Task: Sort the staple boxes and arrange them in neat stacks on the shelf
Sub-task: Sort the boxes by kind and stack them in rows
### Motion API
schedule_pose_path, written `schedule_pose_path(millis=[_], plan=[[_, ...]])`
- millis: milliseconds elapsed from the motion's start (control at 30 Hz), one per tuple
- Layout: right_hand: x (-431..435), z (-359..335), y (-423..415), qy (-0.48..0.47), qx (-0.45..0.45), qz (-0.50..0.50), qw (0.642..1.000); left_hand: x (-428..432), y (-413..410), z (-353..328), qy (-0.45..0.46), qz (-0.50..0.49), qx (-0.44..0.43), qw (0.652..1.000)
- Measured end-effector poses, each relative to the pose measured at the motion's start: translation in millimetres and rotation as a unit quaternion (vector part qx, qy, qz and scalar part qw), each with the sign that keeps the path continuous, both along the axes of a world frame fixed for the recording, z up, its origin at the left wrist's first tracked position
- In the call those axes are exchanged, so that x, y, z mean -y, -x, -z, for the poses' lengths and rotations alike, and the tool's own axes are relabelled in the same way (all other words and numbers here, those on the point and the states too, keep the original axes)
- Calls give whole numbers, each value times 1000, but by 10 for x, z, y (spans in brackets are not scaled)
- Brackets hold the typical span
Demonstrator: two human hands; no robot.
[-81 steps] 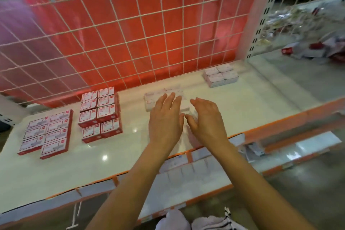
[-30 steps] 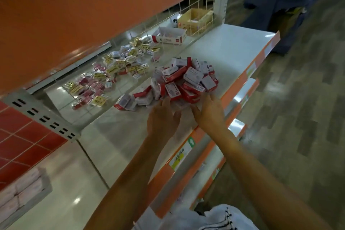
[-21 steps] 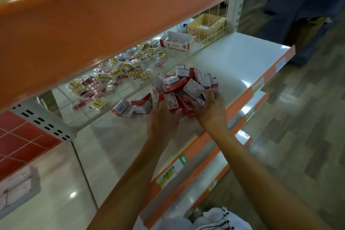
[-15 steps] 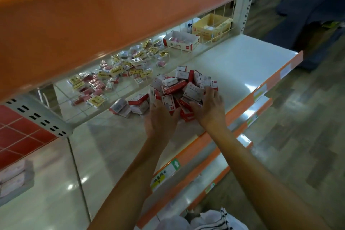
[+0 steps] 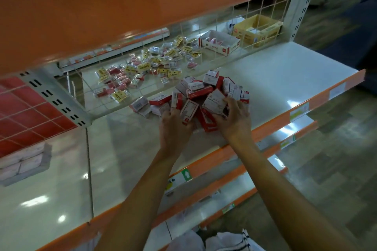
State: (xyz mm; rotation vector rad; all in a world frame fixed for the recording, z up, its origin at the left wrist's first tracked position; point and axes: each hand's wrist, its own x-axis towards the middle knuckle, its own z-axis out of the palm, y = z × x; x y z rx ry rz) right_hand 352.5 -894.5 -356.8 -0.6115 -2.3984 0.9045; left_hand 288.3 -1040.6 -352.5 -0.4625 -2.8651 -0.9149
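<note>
Head view: on the white shelf, red-and-white staple boxes lie in a loose heap, one neat block stacked far left. Our left hand and right hand curl round the boxes at the heap's near edge; sorting looks far from done.

Dim warm light; white glare spots on the glossy shelf; edges bend and blur from the wide lens

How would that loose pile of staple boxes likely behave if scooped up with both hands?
The pile is jumbled, boxes tilted every way, so it would probably spill rather than lift whole. The boxes look like stiff card, so the left hand and right hand can likely squeeze them. The glossy shelf suggests they slide easily.
</note>
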Motion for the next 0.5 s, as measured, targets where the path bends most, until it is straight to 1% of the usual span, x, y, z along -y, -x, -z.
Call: schedule_pose_path(millis=[167, 233, 400, 500], plan=[[85, 16, -70, -1, -48, -53, 997, 220, -172, 4, -56, 2, -27, 998], [130, 28, -99, 9, -62, -79, 995, 307, -239, 14, -64, 6, -30, 998], [193, 76, -139, 4, -69, -108, 992, 554, -377, 85, -73, -2, -5, 997], [278, 89, -146, 30, -60, -145, 987, 711, -484, 113, -83, -22, -9, 996]])
